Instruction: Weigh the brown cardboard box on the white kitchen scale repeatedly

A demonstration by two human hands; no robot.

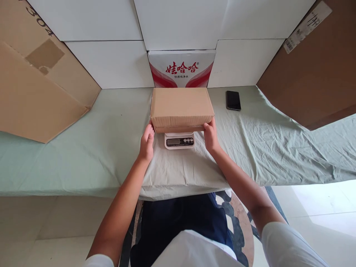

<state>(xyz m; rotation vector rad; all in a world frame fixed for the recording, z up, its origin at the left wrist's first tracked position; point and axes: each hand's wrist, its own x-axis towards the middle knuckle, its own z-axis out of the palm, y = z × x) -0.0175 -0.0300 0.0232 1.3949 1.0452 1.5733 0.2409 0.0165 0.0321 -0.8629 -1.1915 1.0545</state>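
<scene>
A closed brown cardboard box [181,103] is held level between my two hands, over a small white digital kitchen scale [180,145]. The scale's display and buttons show in front; its platform is hidden under the box, so I cannot tell whether the two touch. My left hand [147,142] grips the box at its near left corner, fingers partly hidden along the side. At the near right corner, my right hand [210,138] has its thumb on the front face and its other fingers around the side.
A green cloth [116,148] covers the table. A black phone [233,100] lies to the right. Large cardboard panels stand left [50,89] and right [311,74]. Behind the box are a white and red printed carton [182,59] and white panels [111,61].
</scene>
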